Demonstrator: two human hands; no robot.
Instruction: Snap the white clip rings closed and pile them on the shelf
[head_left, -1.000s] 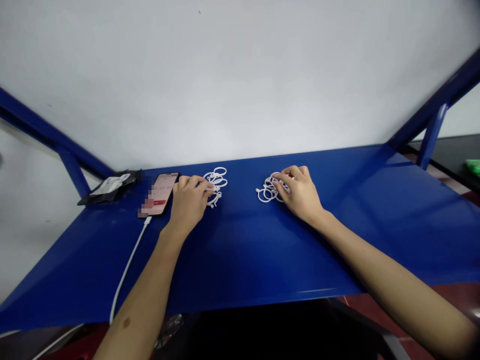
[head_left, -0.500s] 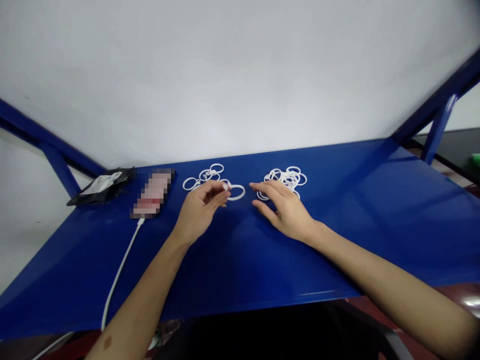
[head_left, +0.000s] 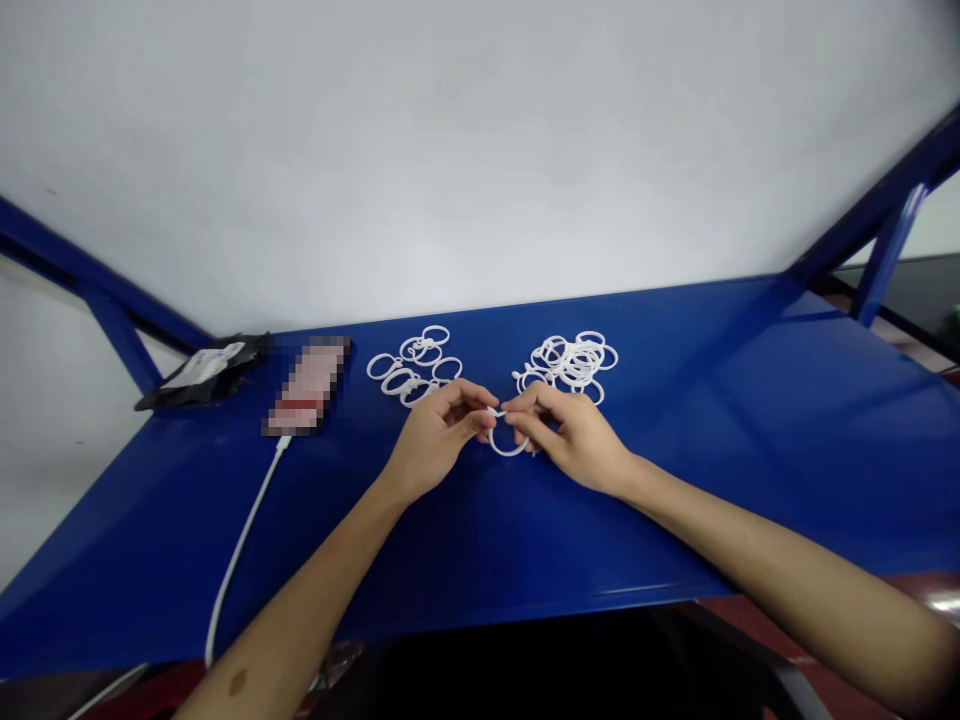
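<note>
The grip of the left hand (head_left: pixel 435 440) and that of the right hand (head_left: pixel 577 436) both pinch one white ring (head_left: pixel 508 454), held between them by its upper edge over the blue desk (head_left: pixel 525 540). A loose cluster of similar rings (head_left: pixel 407 386) lies beyond the left fingers, a denser heap (head_left: pixel 576 363) beyond the right

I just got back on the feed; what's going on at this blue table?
A person is pinching one white ring between the fingertips of the left hand and right hand, over the blue table. The fingers partly cover its join, so I can't tell whether it is fastened. Beyond the hands lie more white rings: a looser group on the left and a denser pile on the right. Farther left is a phone with a white cable attached.
</note>
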